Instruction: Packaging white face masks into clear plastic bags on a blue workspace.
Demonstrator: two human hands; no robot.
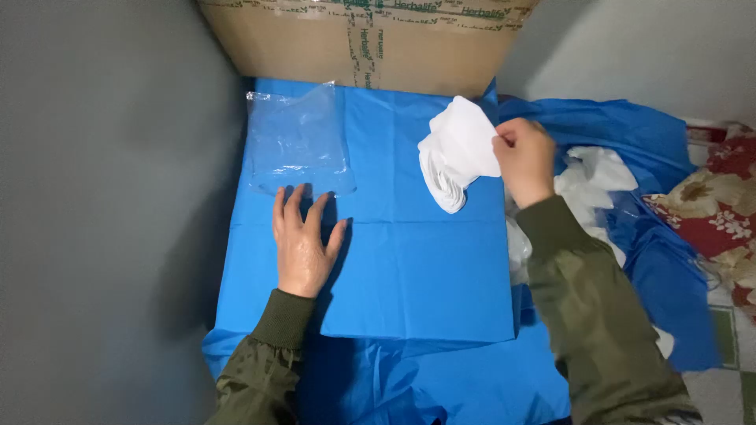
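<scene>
**White Cloth Lifted Over Blue Sheet**

While the left hand (303, 244) lies flat, fingers spread, on the folded blue sheet (409, 267) at the centre of the frame, the right hand (524, 157) holds a bundle of white cloth (458, 149) in the upper right of centre. The bundle is soft and crumpled, bright white, with layered folded edges showing along its lower end, where it curves down to a rounded tip. Its upper part fans out wide and smooth. The right hand's thumb and fingertips are pressed together on the bundle's right edge, pinching it there; the rest of the cloth hangs to the left of and below the pinch, raised above the blue sheet near its upper right corner.

The left palm presses on the sheet just below a clear plastic bag (298, 142), which lies flat and wrinkled in the upper left of the blue surface; the fingertips reach its lower edge. Both arms wear olive-green sleeves with ribbed cuffs.

A brown cardboard box (315, 39) sealed with tape stands across the top of the frame. At the right, more blue sheeting (661, 267) lies rumpled with further white cloth (594, 177) on it, beside a red floral fabric (724, 205) at the far right edge.
</scene>
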